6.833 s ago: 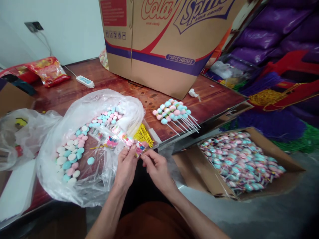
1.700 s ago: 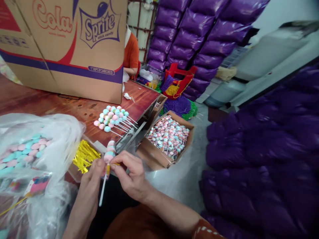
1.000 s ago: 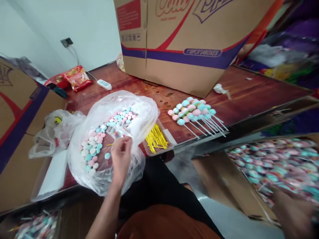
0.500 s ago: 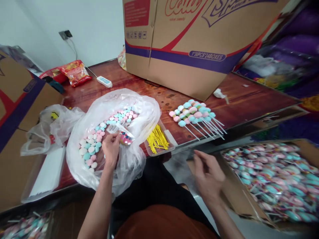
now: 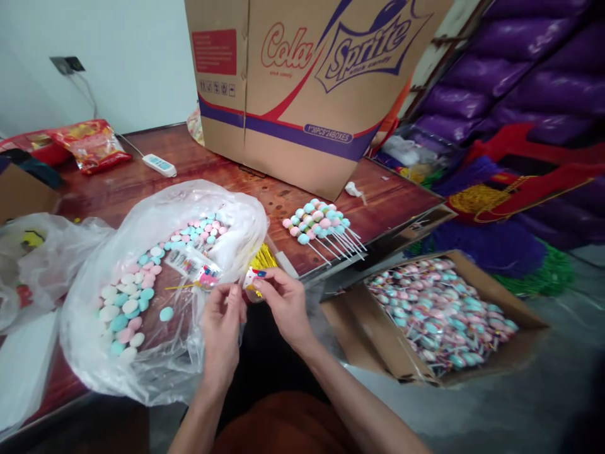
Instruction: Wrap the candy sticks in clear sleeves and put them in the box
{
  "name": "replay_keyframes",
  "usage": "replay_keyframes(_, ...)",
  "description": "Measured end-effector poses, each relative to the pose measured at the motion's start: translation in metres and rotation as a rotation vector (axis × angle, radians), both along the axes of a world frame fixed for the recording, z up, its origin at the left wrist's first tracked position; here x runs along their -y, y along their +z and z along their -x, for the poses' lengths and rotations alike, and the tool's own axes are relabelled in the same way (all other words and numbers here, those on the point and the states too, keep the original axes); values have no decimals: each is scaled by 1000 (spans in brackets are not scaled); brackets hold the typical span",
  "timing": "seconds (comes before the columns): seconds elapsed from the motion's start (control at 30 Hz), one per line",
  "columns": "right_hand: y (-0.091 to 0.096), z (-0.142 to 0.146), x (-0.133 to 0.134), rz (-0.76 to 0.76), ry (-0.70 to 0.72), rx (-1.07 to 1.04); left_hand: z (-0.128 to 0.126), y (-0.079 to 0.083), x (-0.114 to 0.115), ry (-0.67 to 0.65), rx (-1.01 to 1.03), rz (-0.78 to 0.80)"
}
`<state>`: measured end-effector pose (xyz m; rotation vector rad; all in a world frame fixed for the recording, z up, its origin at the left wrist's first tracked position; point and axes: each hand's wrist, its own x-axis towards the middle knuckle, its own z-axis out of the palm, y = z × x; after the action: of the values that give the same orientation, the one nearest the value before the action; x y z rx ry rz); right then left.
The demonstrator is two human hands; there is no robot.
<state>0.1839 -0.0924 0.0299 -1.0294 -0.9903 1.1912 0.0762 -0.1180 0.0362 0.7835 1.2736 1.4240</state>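
Observation:
My left hand (image 5: 222, 326) and my right hand (image 5: 285, 306) are close together over the table's front edge. Between them is a small clear plastic bag (image 5: 251, 276) with a colourful print, pinched by the fingers of both. More such bags (image 5: 191, 263) lie just left of the hands, with a yellow twist tie (image 5: 182, 288) beside them. Around these, loose pink, white and blue candies (image 5: 125, 307) rest on a large translucent plastic bag (image 5: 87, 315). Partly hidden behind my right hand are yellow twist ties (image 5: 263, 257) in a shallow tray.
Candy skewers on white sticks (image 5: 321, 222) lie at the table's right. A big cardboard box (image 5: 278, 142) stands behind. On the floor, an open carton (image 5: 352, 328) holds many wrapped candies. A red packet (image 5: 89, 146) and a white power strip (image 5: 159, 165) lie at the back left.
My left hand has come away from the pile of small bags with one. My right hand has moved left to meet it at the bag. The view has turned right.

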Motion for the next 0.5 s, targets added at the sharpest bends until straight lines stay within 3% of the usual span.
replay_keyframes(0.1, 8, -11, 6, -17, -4, 54, -6, 2, 0, -143, 419, 190)
replay_keyframes(0.23, 11, -20, 10, -29, -26, 105, -9, 5, -17, -72, 691, 222)
replay_keyframes(0.33, 9, -26, 12, -26, -38, 147, -14, 4, -25, -36, 655, 210)
replay_keyframes(0.5, 2, -31, 16, -27, -99, 189, -31, -1, -21, 148, 351, -21)
